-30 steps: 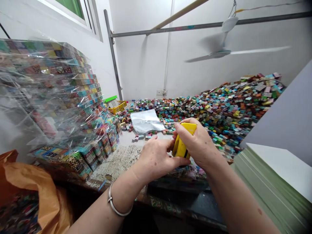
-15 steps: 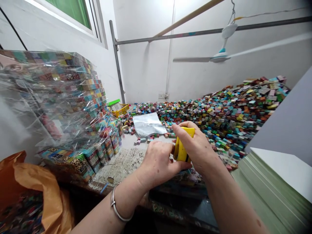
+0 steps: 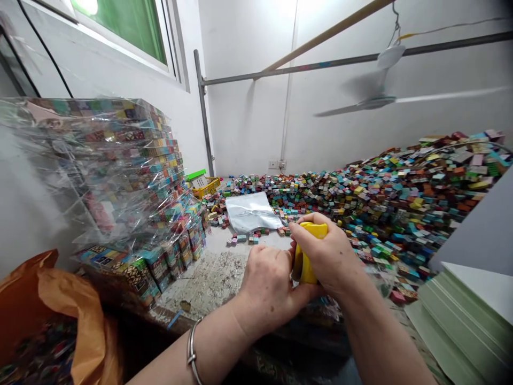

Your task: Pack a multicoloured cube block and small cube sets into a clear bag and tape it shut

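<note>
Over the near table edge, my right hand (image 3: 332, 254) is closed round a rounded yellow hand tool (image 3: 309, 267) with a gap between its two halves. Its exact kind is not clear. My left hand (image 3: 266, 283), with a bracelet at its wrist, sits against the tool's left side. Its fingers are curled and its thumb reaches along the tool's lower end. Whatever lies between the left fingers is hidden. Beyond the hands, a silvery-white plastic bag (image 3: 252, 214) lies flat on the table (image 3: 214, 272), with several small patterned blocks (image 3: 242, 238) at its front edge.
A large heap of small coloured blocks (image 3: 385, 192) covers the back and right. At left stands a plastic-wrapped stack of blocks (image 3: 140, 155). An orange sack (image 3: 76, 305) stands low at left, pale green sheets (image 3: 468, 315) at right. A fan (image 3: 377, 101) spins overhead.
The camera view has shifted, so the surroundings sit slightly lower and further right. Both hands stay together at the yellow tool, with little change in their grip.
</note>
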`<state>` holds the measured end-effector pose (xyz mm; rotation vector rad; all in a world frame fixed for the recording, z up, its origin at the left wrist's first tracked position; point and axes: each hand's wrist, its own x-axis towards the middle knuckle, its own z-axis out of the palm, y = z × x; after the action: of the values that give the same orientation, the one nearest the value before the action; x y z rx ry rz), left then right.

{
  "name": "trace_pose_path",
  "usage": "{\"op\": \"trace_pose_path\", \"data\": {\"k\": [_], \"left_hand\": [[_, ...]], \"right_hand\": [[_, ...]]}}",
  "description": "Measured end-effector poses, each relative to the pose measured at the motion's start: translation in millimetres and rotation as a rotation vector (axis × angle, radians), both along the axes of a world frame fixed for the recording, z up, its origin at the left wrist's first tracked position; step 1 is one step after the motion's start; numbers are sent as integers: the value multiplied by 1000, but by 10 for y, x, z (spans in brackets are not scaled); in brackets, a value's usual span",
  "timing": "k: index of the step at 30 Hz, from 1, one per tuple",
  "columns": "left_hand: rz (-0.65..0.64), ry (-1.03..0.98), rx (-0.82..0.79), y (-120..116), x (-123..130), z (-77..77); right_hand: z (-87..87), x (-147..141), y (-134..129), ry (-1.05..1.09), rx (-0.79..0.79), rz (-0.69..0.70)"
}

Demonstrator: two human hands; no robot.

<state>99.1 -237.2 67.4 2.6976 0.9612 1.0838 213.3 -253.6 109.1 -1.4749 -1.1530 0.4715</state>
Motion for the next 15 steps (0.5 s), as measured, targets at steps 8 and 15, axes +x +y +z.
{"op": "trace_pose_path", "data": {"k": [8,15], "left_hand": [[28,-31,-21,16,12,-25],[-183,-53,-222,50,-200,60]], "right_hand": [[-33,60,66,-17,3,7],[-5,92,-40,306,35,182]]}}
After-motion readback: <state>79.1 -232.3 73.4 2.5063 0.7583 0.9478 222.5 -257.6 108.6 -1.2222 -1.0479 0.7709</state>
